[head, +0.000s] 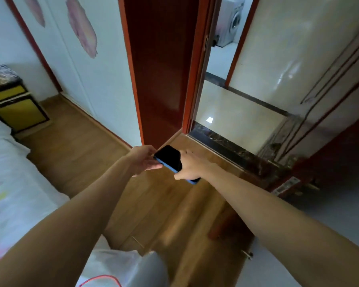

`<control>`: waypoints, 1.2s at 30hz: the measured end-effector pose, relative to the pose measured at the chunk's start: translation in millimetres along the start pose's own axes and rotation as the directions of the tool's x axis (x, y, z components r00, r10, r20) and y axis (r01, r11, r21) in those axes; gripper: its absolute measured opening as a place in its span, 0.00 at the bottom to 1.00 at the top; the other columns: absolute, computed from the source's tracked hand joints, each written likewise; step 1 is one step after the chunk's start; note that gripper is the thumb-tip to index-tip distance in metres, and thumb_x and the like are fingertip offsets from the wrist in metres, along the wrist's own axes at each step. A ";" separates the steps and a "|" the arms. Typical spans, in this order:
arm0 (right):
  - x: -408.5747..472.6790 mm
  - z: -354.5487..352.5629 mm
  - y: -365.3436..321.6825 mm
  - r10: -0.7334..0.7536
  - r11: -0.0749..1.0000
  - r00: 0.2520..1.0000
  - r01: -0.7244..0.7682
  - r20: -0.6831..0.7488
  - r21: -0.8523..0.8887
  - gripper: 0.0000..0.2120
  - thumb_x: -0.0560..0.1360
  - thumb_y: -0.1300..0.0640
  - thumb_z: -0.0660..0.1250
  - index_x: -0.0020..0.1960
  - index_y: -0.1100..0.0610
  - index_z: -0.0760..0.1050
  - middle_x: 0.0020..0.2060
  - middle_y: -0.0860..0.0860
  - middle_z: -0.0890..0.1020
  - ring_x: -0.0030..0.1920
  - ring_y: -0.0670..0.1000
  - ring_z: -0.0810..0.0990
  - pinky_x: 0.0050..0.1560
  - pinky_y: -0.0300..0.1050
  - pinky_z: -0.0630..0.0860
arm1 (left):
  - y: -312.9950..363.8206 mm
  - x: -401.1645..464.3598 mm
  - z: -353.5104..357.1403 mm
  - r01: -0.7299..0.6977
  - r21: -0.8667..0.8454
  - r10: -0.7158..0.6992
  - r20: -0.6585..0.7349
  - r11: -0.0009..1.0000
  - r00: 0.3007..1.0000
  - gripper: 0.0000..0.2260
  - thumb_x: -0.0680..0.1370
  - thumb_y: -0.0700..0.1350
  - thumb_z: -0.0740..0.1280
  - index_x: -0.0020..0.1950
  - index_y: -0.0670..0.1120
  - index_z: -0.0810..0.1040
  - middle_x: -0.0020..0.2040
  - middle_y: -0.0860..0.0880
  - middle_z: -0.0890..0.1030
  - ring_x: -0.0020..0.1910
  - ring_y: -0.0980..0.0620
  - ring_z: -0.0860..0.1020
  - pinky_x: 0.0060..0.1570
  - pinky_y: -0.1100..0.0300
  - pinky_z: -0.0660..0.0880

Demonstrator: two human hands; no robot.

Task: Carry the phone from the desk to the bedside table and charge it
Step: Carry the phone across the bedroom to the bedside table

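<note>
A phone (170,158) with a dark screen and a blue case is held out in front of me over the wooden floor. My right hand (192,165) grips its lower right side, thumb under the near end. My left hand (143,160) touches the phone's left edge with fingers stretched out beneath it. The bedside table (15,104), dark with yellow drawer fronts, stands at the far left against the wall, well away from the phone. No charger or cable is visible.
A bed with white patterned bedding (10,179) fills the left side. A red-brown door (162,65) stands open ahead, with a tiled hallway (234,119) beyond a dark threshold. Wooden floor (79,150) runs between bed and wall.
</note>
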State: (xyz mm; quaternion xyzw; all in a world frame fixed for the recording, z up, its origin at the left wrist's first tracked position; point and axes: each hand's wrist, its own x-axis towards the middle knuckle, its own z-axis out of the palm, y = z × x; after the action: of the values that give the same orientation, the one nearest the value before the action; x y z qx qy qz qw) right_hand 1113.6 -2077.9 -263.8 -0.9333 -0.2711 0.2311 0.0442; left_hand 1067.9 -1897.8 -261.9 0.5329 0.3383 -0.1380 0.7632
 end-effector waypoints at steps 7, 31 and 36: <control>135.3 -35.9 -53.0 -0.151 0.980 0.987 0.157 0.059 -0.122 0.40 0.70 0.43 0.72 0.72 0.63 0.63 0.64 0.59 0.71 0.63 0.60 0.72 0.53 0.50 0.70 | 65.2 79.6 -81.3 -0.019 -0.124 0.007 -0.094 0.992 0.996 0.08 0.79 0.34 0.59 0.56 0.35 0.72 0.54 0.33 0.76 0.41 0.36 0.81 0.28 0.52 0.81; 557.7 -146.7 -386.7 -0.621 0.704 0.727 0.681 0.292 -0.201 0.46 0.71 0.40 0.71 0.78 0.61 0.56 0.70 0.60 0.68 0.68 0.61 0.70 0.62 0.53 0.73 | 317.4 206.3 -418.6 -0.223 -0.333 -0.024 -0.601 0.916 0.799 0.11 0.80 0.37 0.61 0.62 0.39 0.71 0.53 0.35 0.80 0.44 0.39 0.83 0.41 0.51 0.82; 633.2 -182.5 -449.1 -0.682 0.636 0.669 0.742 0.297 -0.212 0.45 0.69 0.39 0.71 0.77 0.59 0.58 0.69 0.59 0.69 0.66 0.61 0.71 0.60 0.53 0.73 | 377.8 233.3 -470.9 -0.301 -0.316 0.012 -0.673 0.900 0.740 0.02 0.79 0.38 0.60 0.50 0.41 0.72 0.47 0.38 0.80 0.43 0.42 0.83 0.38 0.54 0.82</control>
State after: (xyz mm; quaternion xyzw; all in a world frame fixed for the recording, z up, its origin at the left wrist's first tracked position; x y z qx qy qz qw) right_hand 1451.1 -1355.3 -266.1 -0.7172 -0.6544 0.2356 -0.0437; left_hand 1280.9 -1287.0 -240.3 0.4043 0.5576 0.1967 0.6978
